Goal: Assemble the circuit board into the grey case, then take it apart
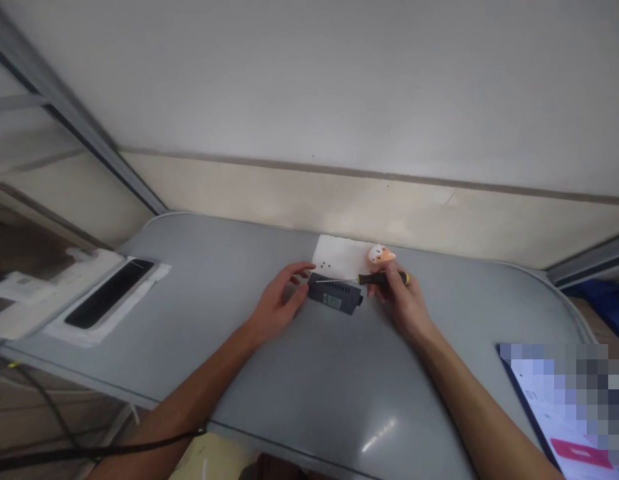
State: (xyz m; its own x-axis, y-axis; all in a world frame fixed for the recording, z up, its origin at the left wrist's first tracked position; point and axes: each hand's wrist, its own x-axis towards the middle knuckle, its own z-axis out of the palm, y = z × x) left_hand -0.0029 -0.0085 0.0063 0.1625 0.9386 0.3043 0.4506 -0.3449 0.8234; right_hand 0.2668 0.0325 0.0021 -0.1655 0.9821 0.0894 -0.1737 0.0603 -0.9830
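Note:
A dark grey box [343,301] with a row of vent slots and a pale label lies on the table. My left hand [282,297] steadies its left end between thumb and fingers. In my right hand [404,300] is a screwdriver [382,279] with a black and yellow handle, held nearly level. Its thin shaft runs leftward across the top of the box, and the tip is near the box's left end. Behind the box, several tiny dark screws [325,265] lie on a white sheet [342,253]. An orange and white animal-faced figure [379,254] sits just beyond my right fingers.
The grey table [299,380] backs onto a pale wall [339,200]. At the left, a black flat slab [109,293] rests on white paper. A tablet [564,413] with a lit screen stands at the lower right. A black cable [89,453] crosses the lower left.

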